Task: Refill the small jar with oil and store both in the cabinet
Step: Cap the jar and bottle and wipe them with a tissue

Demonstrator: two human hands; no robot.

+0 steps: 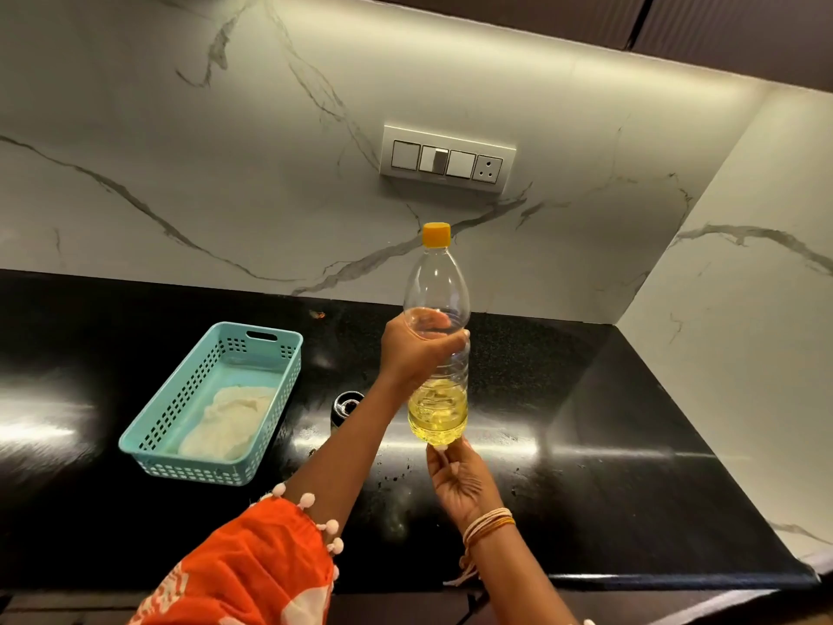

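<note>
A clear plastic oil bottle (436, 281) with a yellow cap (436, 233) is held upright above the black counter (631, 421). Yellow oil (437, 412) fills only its bottom part. My left hand (412, 349) grips the bottle round its middle. Underneath, my right hand (457, 482) touches the bottle's base with its fingertips, palm facing me. The small dark jar (346, 403) stands on the counter left of the bottle, partly hidden behind my left forearm, and I cannot tell how full it is.
A teal perforated basket (279, 390) with a pale cloth (230, 421) in it sits on the counter at the left. A switch panel (446, 159) is mounted on the marble wall behind. Dark upper cabinets (721, 33) run along the top right. A side wall closes off the counter's right end.
</note>
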